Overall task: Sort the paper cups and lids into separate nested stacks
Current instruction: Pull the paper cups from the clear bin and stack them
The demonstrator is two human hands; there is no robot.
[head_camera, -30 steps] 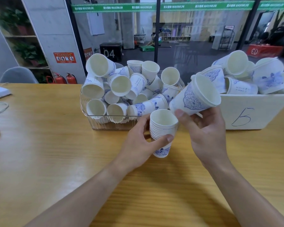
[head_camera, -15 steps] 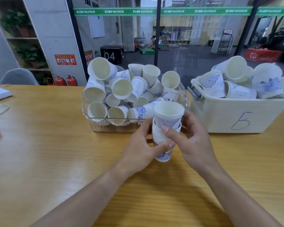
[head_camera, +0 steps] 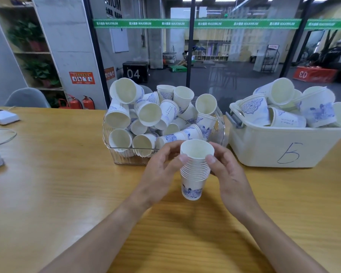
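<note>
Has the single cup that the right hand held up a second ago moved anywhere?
Yes. It came down and left, away from the white bin, and now sits nested atop the cup stack held by the left hand and right hand.

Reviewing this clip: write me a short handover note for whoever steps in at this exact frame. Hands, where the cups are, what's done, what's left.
Left hand: grips the nested cup stack from its left side, thumb near the top rim.
Right hand: grips the same stack from the right, thumb at the rim.
The stack is upright, over the wooden table; the top cup looks fully seated.
Loose cups fill the clear bin behind and the white tub marked with a handwritten letter, to the right.
Done: one stack of about ten cups.
Left: nest the remaining loose cups. No lids are visible.
</note>
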